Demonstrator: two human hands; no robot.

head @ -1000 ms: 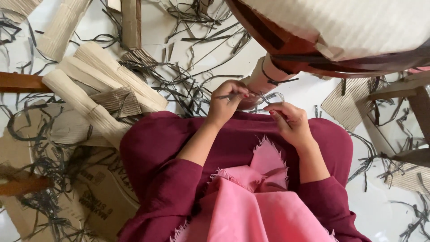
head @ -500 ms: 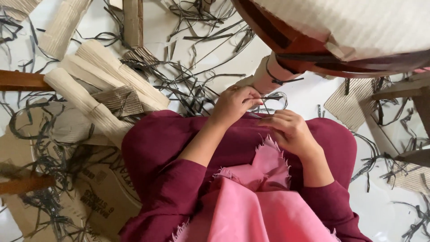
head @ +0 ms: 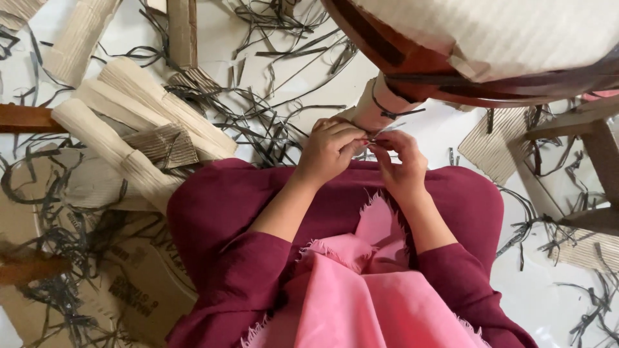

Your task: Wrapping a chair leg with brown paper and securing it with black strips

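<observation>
While both hands — left (head: 330,149), right (head: 400,158) — pinch one dark strip (head: 380,134); brown printed cardboard (head: 138,290) lies lower-left.

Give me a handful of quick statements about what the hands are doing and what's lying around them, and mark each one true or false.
1. The left hand and right hand meet fingertip to fingertip over a thin dark strip. True.
2. The cardboard-wrapped leg stands just beyond the hands. True.
3. The lap is covered with blue cloth. False: the pink cloth lies over maroon clothing.
4. The corrugated cardboard rolls lie to the person's right. False: they lie to the left.
5. Dark strips are scattered over the floor. True.
</observation>
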